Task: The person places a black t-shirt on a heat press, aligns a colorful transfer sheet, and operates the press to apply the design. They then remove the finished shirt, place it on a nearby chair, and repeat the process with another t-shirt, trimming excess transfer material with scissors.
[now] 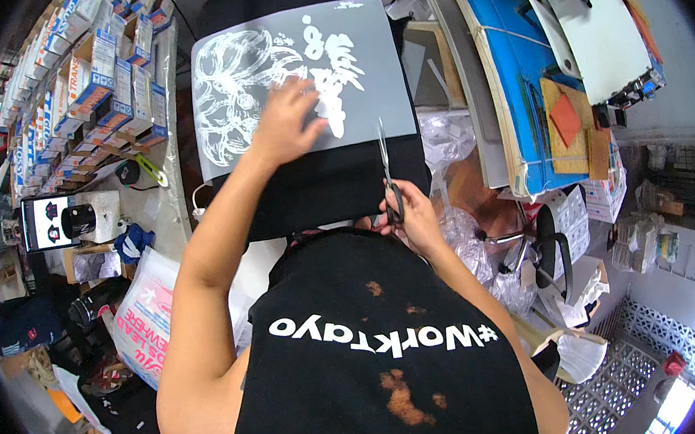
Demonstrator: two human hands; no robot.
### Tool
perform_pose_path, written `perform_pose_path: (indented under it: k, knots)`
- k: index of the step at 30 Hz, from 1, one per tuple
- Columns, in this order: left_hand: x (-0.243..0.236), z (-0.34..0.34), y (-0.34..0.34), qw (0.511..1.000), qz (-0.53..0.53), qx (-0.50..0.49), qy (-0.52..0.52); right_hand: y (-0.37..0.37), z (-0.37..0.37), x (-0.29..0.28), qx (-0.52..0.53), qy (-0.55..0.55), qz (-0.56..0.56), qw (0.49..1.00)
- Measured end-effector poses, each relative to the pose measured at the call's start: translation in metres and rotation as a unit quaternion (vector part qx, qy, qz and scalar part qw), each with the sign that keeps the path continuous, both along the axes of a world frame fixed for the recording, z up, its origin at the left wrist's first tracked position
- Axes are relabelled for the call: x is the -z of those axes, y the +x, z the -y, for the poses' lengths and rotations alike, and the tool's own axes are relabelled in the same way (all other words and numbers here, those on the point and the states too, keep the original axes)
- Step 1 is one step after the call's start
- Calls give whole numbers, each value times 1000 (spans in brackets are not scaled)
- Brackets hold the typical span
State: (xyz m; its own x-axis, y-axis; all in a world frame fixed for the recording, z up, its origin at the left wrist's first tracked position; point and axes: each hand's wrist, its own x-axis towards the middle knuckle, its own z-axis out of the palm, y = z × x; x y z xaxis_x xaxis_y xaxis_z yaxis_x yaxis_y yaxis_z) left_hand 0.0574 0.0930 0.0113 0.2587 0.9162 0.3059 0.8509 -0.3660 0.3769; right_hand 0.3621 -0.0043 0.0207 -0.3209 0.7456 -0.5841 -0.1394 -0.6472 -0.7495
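A translucent grey film sheet (364, 120) with white drawn and lettered print lies on black cloth (320, 190) stretched over a flat board before me. My left hand (291, 121) is over the middle of the sheet, slightly blurred, thumb and fingers apart and holding nothing. Whether it touches the film I cannot tell. At the near right edge of the cloth, my right hand (416, 221) is closed round the dark handles of a pair of scissors (386, 164). Their narrow blades point away from me, toward the sheet's lower right corner.
Shelves of cardboard boxes (109, 93) line the left, with a screen (50, 222) below them. Leaning at the right are a blue panel (520, 111) and boards. Clear plastic wrap (461, 236) and a chair (545, 253) stand close by my right arm. Another person (17, 316) is at far left.
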Motion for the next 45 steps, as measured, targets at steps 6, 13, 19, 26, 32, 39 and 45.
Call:
perform_pose_path:
  k: [6,13,19,26,32,39,45]
  knots:
    - [0,16,77,997,50,65,11,-1,-10,-5,-15,38,29,999]
    - [1,17,87,987,16,81,139,-13,-20,-24,-9,21,74,997]
    - [-19,35,95,980,70,85,166,-26,-55,-27,-2,60,99,993]
    - [-43,54,97,978,98,76,168,-30,-82,-24,16,78,101,992]
    - [-54,70,96,975,124,68,173,-25,-106,-20,-13,65,130,989]
    - [-62,107,74,968,188,105,129,-7,-140,-35,-115,108,194,968]
    - [-65,135,64,958,259,88,91,-6,-150,-33,-159,95,213,959]
